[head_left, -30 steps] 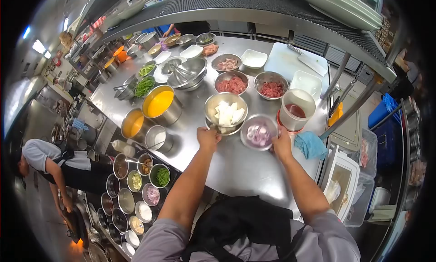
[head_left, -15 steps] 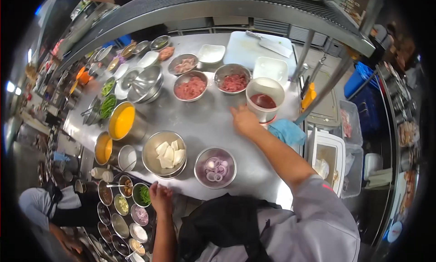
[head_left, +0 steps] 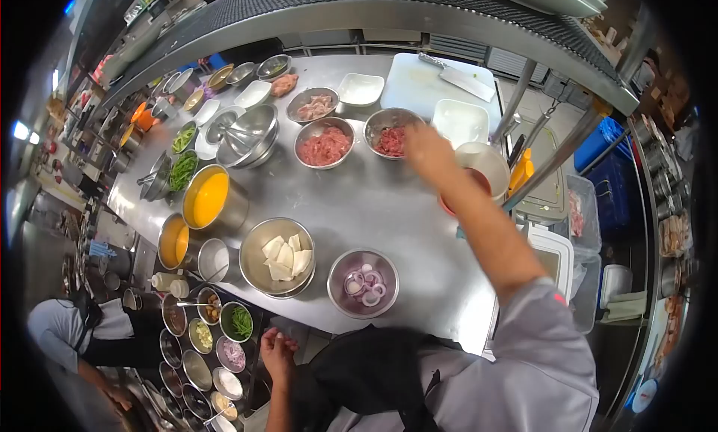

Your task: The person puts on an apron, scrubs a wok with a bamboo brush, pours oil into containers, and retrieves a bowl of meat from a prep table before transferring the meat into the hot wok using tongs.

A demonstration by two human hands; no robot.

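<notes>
While the left hand [head_left: 278,352] hangs at the table's [head_left: 336,207] seven o'clock, just off the near edge, fingers loosely curled and empty, the bowl of white slabs [head_left: 277,258] sits beyond it. Onion rings [head_left: 364,284] fill a bowl near six o'clock. Around one o'clock lies the bowl of red meat [head_left: 390,139]; the right hand [head_left: 428,151] is at its three-o'clock rim, fingers too blurred to tell if gripping.

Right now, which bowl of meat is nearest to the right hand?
The rightmost meat bowl: its meat is darkest red, and the right hand is at its rim. The two pinker ones are further left.
</notes>
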